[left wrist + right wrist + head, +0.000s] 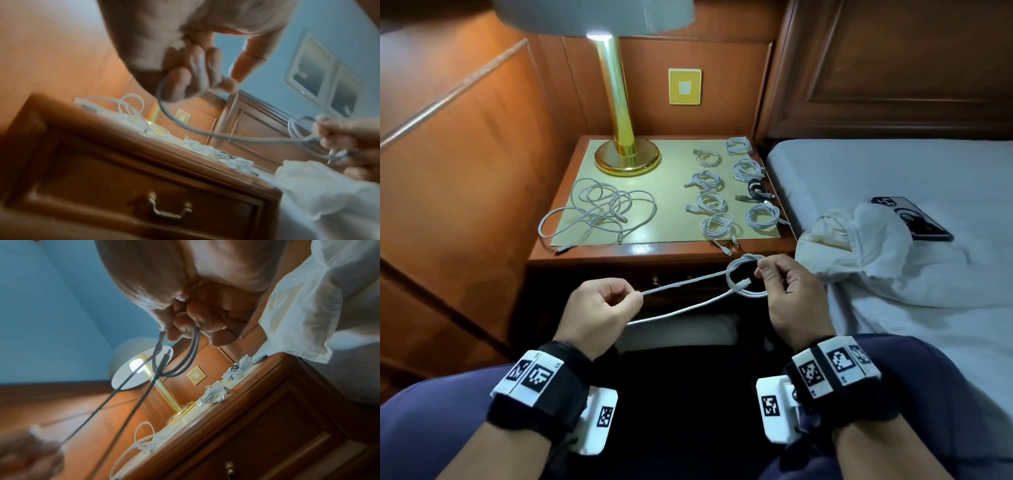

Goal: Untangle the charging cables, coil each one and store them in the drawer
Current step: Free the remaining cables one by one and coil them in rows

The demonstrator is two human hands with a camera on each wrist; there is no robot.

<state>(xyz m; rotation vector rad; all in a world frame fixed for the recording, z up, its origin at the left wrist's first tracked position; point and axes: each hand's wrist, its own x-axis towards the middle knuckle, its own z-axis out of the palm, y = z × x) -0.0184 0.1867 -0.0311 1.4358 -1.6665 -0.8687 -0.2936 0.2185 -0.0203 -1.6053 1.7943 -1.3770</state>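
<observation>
A white charging cable [688,282] stretches between both hands, in front of the nightstand. My right hand [784,284] pinches a small coil [744,277] of it, with one plug inside the loop. My left hand [606,305] pinches the doubled free length lower left. The right wrist view shows fingers [185,324] curled round the loops of this cable [176,356]; the left wrist view, blurred, shows fingers [185,81] round the cable [205,133]. A loose tangle of white cables [599,212] lies on the nightstand's left. Several coiled cables [722,202], one black [756,190], lie on its right. The drawer [164,203] is closed.
A brass lamp [625,150] stands at the back of the nightstand top [674,236]. The bed [893,171] on the right carries a crumpled white cloth [859,246] and a phone [914,219]. Wood panelling runs along the left and back. My knees fill the bottom of the head view.
</observation>
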